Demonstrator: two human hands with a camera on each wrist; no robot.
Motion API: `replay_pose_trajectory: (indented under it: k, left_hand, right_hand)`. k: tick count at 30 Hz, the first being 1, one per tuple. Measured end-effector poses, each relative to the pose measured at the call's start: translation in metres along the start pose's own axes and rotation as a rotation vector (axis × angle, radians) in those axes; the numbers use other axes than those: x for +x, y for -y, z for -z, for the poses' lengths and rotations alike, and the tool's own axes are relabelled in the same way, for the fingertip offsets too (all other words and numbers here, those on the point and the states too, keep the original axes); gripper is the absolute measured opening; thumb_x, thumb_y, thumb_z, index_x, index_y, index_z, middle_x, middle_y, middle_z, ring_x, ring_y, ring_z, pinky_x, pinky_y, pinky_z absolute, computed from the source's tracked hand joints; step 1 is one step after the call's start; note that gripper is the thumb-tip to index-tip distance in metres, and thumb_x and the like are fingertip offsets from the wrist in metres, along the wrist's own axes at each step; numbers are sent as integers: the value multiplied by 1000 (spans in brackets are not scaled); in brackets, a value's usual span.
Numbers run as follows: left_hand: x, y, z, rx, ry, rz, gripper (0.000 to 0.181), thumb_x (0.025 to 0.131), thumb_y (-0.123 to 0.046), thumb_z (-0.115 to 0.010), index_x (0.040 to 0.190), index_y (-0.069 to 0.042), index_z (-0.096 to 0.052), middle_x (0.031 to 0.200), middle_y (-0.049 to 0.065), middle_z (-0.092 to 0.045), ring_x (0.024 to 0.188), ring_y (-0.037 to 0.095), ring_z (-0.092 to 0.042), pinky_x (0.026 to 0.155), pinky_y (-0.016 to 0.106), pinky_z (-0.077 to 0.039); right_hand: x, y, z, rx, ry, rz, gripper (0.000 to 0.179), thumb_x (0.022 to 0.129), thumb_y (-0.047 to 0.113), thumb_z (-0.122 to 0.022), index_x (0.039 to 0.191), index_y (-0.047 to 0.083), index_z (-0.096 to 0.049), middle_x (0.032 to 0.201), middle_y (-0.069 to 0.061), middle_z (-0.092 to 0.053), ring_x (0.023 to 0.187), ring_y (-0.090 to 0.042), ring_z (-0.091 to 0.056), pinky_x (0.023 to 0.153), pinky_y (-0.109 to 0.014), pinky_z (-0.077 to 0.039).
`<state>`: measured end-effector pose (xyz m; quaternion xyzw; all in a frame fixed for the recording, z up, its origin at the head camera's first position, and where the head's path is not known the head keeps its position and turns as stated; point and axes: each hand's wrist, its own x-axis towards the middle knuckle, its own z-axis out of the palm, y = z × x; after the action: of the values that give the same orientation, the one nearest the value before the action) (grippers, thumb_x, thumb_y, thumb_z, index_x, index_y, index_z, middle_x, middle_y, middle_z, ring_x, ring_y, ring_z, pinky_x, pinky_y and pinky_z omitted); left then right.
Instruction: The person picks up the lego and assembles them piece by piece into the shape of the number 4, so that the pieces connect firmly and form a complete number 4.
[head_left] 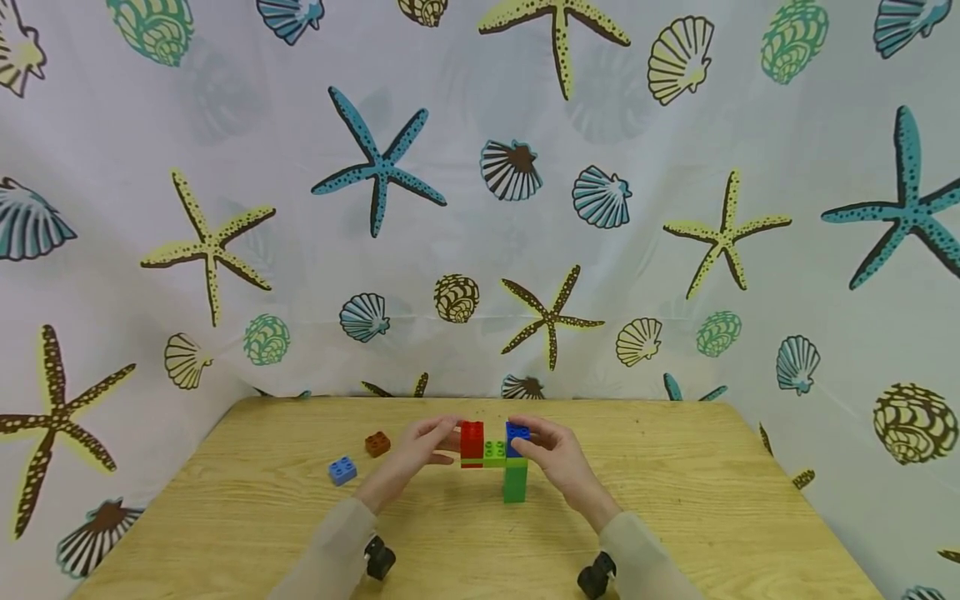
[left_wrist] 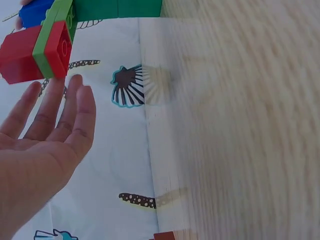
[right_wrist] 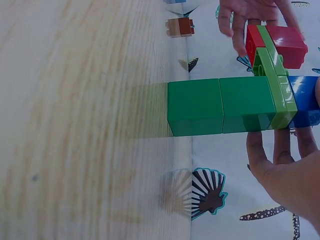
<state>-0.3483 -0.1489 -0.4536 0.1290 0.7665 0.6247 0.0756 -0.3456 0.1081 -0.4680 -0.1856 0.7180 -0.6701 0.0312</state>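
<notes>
A small toy brick structure stands upright on the table. Two dark green bricks [right_wrist: 220,106] are stacked as its post, and a long lime green brick [head_left: 494,452] lies across the top. A blue brick [head_left: 517,432] sits above the post; my right hand [head_left: 561,461] pinches it, thumb in front and fingers beyond. On the lime brick's left end is a red brick [head_left: 472,435], with a thinner red piece [left_wrist: 58,49] beneath that overhanging end. Beside the red pieces my left hand [head_left: 408,454] holds its fingers extended, fingertips right at their side.
A brown brick [head_left: 377,443] and a lighter blue brick [head_left: 342,471] lie loose left of my left hand. Behind the wooden table [head_left: 675,500] hangs a white curtain [head_left: 465,242] printed with starfish and shells. Black devices are on both wrists.
</notes>
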Motion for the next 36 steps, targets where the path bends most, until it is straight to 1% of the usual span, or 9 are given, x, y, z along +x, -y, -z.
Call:
replay_pose_trajectory:
  k: [2, 8, 13, 18, 20, 24, 29, 33, 36]
  left_hand:
    - [1, 0, 4, 6, -30, 3, 57, 99, -51, -49, 133, -7, -59, 120, 15, -67, 111, 30, -64, 92, 41, -54]
    - [4, 6, 21, 39, -114, -23, 37, 103, -30, -51, 123, -1, -64, 111, 22, -68, 97, 31, -66, 81, 38, -56]
    - [5, 12, 33, 78, -138, -17, 32, 101, -27, -56, 120, -3, -66, 100, 16, -70, 82, 25, -62, 69, 32, -52]
    - [0, 17, 43, 112, -146, -51, 33, 98, -27, -60, 121, -5, -66, 98, 12, -70, 78, 22, -60, 65, 29, -50]
    - [-2, 19, 49, 130, -145, -74, 32, 98, -24, -61, 122, -4, -65, 100, 13, -70, 78, 22, -61, 65, 31, -51]
    - [-3, 25, 61, 175, -179, -74, 27, 97, -16, -62, 120, -2, -66, 109, 15, -69, 87, 23, -62, 69, 32, -52]
    - [0, 29, 75, 207, -258, -19, 23, 94, -5, -62, 116, -1, -68, 119, 19, -66, 97, 18, -63, 79, 37, -53]
    - [3, 34, 84, 239, -286, -2, 23, 92, -1, -63, 115, 1, -68, 118, 23, -65, 94, 18, -64, 83, 42, -55]
    - [5, 38, 90, 289, -293, -3, 23, 90, 0, -64, 113, 2, -68, 118, 24, -65, 96, 23, -63, 85, 44, -54]
  right_hand:
    - [0, 0, 0, -16, -4, -5, 44, 95, 23, -66, 137, 12, -59, 135, -11, -58, 115, -20, -59, 99, -37, -50]
    - [0, 0, -1, -34, -1, -4, 44, 95, 22, -65, 138, 13, -58, 135, -11, -59, 117, -23, -59, 99, -38, -50]
    - [-1, 1, -2, -36, -10, -1, 45, 95, 19, -66, 139, 19, -58, 133, -10, -60, 121, -28, -57, 101, -43, -49]
    - [-2, 1, -3, -28, -46, -5, 45, 94, 16, -67, 137, 18, -56, 130, -10, -63, 122, -31, -56, 102, -48, -47]
    - [-1, 0, -3, -19, -51, -11, 43, 93, 15, -67, 135, 15, -57, 130, -11, -63, 122, -30, -56, 101, -48, -47]
    - [0, 0, -2, -18, -36, -26, 42, 93, 16, -68, 133, 10, -57, 129, -10, -63, 120, -28, -57, 101, -44, -48]
    - [0, 1, 0, -9, -11, -38, 43, 93, 21, -69, 132, 9, -57, 127, -10, -64, 117, -24, -58, 100, -40, -48]
    - [0, 3, 2, -7, -1, -45, 44, 94, 25, -68, 133, 10, -57, 126, -10, -63, 111, -20, -59, 89, -35, -50]
    - [0, 4, 3, -3, 5, -59, 44, 94, 25, -67, 134, 10, -56, 126, -10, -62, 106, -19, -59, 82, -33, -49]
